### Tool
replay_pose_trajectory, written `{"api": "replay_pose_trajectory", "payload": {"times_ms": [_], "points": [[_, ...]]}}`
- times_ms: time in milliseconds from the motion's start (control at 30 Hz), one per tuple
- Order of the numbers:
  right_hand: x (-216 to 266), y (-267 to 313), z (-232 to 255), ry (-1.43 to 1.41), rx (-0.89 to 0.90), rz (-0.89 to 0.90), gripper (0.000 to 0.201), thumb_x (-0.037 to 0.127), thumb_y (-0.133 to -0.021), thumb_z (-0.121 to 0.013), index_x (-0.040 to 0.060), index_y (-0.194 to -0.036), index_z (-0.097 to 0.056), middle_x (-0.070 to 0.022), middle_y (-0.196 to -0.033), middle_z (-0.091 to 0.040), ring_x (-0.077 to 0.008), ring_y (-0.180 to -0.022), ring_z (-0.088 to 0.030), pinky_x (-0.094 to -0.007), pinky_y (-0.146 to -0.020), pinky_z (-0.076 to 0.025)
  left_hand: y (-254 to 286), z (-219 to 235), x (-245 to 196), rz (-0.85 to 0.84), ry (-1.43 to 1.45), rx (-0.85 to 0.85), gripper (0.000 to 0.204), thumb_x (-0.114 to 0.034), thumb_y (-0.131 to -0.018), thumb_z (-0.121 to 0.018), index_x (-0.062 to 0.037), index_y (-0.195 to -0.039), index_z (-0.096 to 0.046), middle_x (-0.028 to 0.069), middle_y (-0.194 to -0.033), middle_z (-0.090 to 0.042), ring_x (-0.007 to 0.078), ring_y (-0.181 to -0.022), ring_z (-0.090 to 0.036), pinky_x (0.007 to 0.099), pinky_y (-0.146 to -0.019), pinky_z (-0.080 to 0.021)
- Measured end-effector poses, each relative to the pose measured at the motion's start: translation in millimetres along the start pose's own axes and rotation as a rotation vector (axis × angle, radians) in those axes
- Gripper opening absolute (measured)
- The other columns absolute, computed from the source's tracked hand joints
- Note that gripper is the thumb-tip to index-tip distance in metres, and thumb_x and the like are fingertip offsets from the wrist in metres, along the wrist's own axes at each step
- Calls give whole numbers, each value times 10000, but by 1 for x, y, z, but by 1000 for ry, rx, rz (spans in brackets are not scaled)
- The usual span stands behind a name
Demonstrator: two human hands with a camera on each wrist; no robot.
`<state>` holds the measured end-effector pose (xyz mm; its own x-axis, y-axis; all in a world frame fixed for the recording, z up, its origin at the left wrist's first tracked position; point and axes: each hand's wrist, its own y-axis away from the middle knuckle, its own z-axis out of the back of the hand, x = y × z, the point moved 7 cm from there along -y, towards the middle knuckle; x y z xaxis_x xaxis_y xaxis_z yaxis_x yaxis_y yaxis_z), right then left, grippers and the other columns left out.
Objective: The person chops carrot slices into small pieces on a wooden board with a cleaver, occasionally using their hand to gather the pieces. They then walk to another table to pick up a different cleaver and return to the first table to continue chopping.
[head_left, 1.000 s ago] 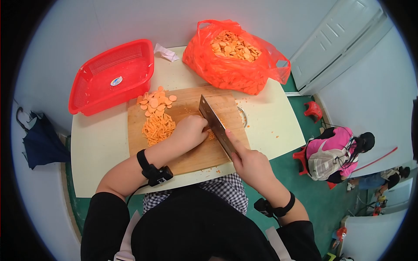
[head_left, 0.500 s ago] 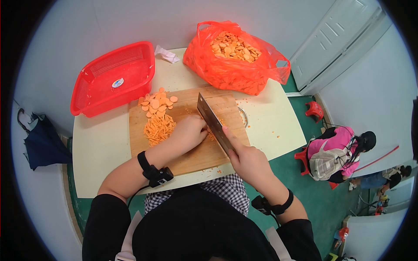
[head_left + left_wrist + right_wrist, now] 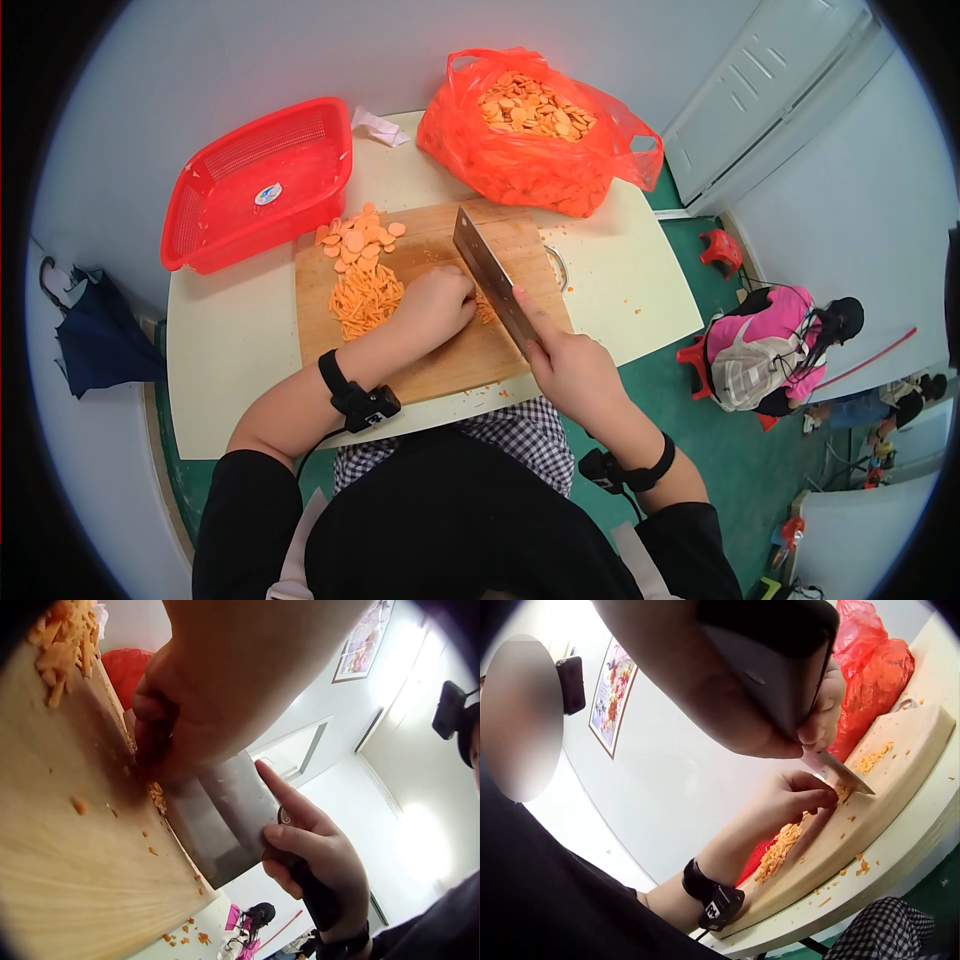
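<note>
My right hand (image 3: 578, 375) grips a cleaver (image 3: 490, 275), index finger stretched along the top of its blade. The broad blade (image 3: 217, 817) stands on edge over the wooden cutting board (image 3: 430, 375). Close to the blade's left face, my left hand (image 3: 437, 305) holds carrot slices down on the board with curled fingers; the slices are mostly hidden under them. Fine carrot shreds (image 3: 874, 757) lie by the blade. Left of the left hand is a heap of carrot strips (image 3: 362, 298), with round carrot slices (image 3: 358, 238) piled behind it.
A red plastic basket (image 3: 255, 190) stands at the back left, overlapping the board's corner. At the back right sits a red plastic bag (image 3: 500, 165) full of carrot slices. Crumpled paper (image 3: 380, 127) lies between them. Carrot crumbs dot the pale table (image 3: 640, 275). A seated person (image 3: 765, 345) is farther right.
The cleaver and right hand have shifted slightly left, toward the left hand. My left hand stays at nearly the same place on the board. The piles look unchanged.
</note>
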<state>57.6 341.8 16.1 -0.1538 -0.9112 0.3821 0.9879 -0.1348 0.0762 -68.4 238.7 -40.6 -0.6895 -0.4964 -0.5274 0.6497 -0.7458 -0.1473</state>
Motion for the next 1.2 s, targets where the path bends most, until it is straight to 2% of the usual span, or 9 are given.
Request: {"api": "replay_pose_trajectory", "payload": {"times_ms": [100,367,967,1067,1200], "points": [[2,1,-4,12,-50,71,583,150,-890,-517,208,-1450,-363,-148,-546,-562,-335,-490,-586,-442,-494,-491,0,1,-1,-7,13,-17,141,-114,-746,-643,-1,-809,-698,177,-818,-624,344,-793,-619,424,-713,-507],[-1,1,-4,0,-68,69,587,148,-888,-517,211,-1451,-362,-145,-540,-561,-330,-487,-585,-440,-490,-491,0,2,-4,-24,27,-37,138,-121,-739,-650,13,-752,-679,185,-810,-620,348,-776,-620,427,-705,-510],[3,0,-2,-1,-55,77,576,149,-889,-524,211,-1442,-377,-144,-543,-560,-327,-480,-581,-432,-483,-488,5,2,-2,6,11,-9,162,-135,-780,-633,18,-803,-684,200,-792,-614,360,-764,-611,442,-702,-496],[3,1,0,21,-55,85,574,148,-891,-525,213,-1443,-376,-139,-541,-558,-323,-476,-579,-425,-476,-485,9,4,0,-45,20,-43,172,-137,-800,-623,19,-838,-686,199,-786,-616,355,-773,-611,433,-710,-490],[5,3,15,-2,-75,40,579,152,-893,-523,213,-1447,-366,-138,-541,-558,-324,-483,-583,-430,-480,-486,14,17,12,16,117,-74,182,-154,-807,-639,12,-864,-689,189,-783,-618,342,-768,-611,413,-710,-488]]}}
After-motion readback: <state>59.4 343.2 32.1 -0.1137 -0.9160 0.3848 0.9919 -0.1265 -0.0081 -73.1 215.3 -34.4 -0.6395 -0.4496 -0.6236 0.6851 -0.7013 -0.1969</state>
